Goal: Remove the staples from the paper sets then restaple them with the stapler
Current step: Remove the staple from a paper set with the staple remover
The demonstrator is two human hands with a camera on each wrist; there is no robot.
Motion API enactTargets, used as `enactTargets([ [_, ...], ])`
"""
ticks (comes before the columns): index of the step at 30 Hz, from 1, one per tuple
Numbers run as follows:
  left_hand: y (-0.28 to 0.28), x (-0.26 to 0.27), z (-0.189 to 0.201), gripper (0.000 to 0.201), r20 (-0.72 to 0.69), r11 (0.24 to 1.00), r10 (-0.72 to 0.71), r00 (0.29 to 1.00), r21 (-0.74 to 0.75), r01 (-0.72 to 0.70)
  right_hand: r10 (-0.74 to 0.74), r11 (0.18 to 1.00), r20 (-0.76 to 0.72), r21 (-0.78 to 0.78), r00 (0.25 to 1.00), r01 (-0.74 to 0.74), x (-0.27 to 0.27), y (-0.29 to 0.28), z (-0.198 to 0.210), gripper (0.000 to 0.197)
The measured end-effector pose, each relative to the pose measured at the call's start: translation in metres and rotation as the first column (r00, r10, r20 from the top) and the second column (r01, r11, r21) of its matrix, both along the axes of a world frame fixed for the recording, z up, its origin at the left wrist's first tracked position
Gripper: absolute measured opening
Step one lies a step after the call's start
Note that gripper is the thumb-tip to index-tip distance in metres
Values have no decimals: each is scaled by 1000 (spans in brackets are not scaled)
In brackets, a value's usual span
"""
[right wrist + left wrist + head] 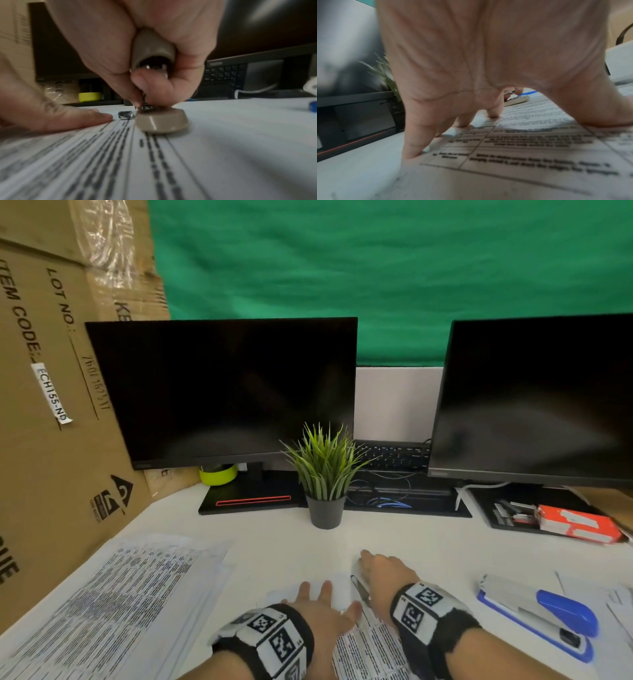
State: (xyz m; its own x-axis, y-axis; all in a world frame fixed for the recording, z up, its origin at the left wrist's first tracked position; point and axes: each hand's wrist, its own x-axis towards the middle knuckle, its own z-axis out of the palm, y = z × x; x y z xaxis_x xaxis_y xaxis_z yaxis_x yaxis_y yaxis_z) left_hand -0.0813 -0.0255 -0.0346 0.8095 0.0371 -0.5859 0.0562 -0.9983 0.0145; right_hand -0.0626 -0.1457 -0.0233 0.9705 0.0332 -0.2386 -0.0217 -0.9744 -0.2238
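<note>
1. While two dark monitors, one at the left (226,392) and one at the right (534,402), stand at the back of the white desk (411,539), a green cloth (376,268) hangs behind them and cardboard boxes (51,405) lean at the left edge.
2. A wide stack of printed sheets (113,601) lies on the left part of the desk, well apart from both hands.
3. The paper set (370,645) being worked on lies at the near middle of the desk, under both hands; its printed table shows clearly in the left wrist view (530,146).
4. A blue and grey stapler (544,614) lies on its side to the right of the right hand, apart from it, on more loose sheets.
5. A small potted plant (325,474) stands between the monitors, beyond the hands, and an orange box (579,529) sits on the right monitor's base.
6. The left hand (322,607) lies flat on the paper set with straight, spread fingers (414,146) pressing the sheet down, thumb stretched toward the right hand.
7. The right hand (380,573) is curled round a beige staple remover (154,54), gripping it at the far corner of the paper set, just beside the left thumb (82,117).
8. The remover's lower beige pad (163,121) rests on the paper, and its metal teeth (146,108) meet at the sheet under the fingertips.
9. A tiny shiny metal piece (126,115) lies on the paper between the left thumb tip and the remover; whether it is a staple I cannot tell.
</note>
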Motion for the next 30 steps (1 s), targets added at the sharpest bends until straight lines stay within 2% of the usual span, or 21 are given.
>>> enactTargets([
  [4, 10, -7, -4, 77, 36, 997, -66, 997, -27, 67, 6, 1000, 22, -10, 1000, -6, 6, -9, 12, 49],
  [7, 18, -15, -7, 72, 84, 974, -198, 977, -93, 206, -6, 1000, 44, 6, 999, 6, -4, -29, 21, 50],
  [11, 10, -9, -7, 78, 21, 995, -43, 999, -88, 45, 73, 997, 4, 21, 997, -73, -30, -41, 21, 55],
  [14, 5, -7, -11, 79, 28, 996, -38, 999, -81, 40, 105, 994, -15, -31, 994, -106, -37, -33, 15, 59],
  [16, 5, -4, -17, 80, 38, 997, -43, 998, -63, 45, 65, 996, -10, -58, 998, -66, -29, -25, 7, 58],
  [23, 7, -3, -20, 84, 35, 997, -29, 999, -66, 31, -110, 993, 21, -37, 994, 111, 6, -1, -12, 34],
  [26, 10, -3, -17, 84, 0, 995, -37, 999, -95, 37, -107, 994, 83, -10, 991, 108, 18, 4, -8, 30],
  [28, 13, -3, -14, 80, -27, 992, -87, 996, -89, 84, -88, 996, 100, -9, 991, 89, 18, -1, 4, 35],
  [30, 14, -4, -15, 80, -9, 992, -79, 997, -95, 77, -95, 995, 94, 8, 991, 95, 9, -13, 16, 48],
])
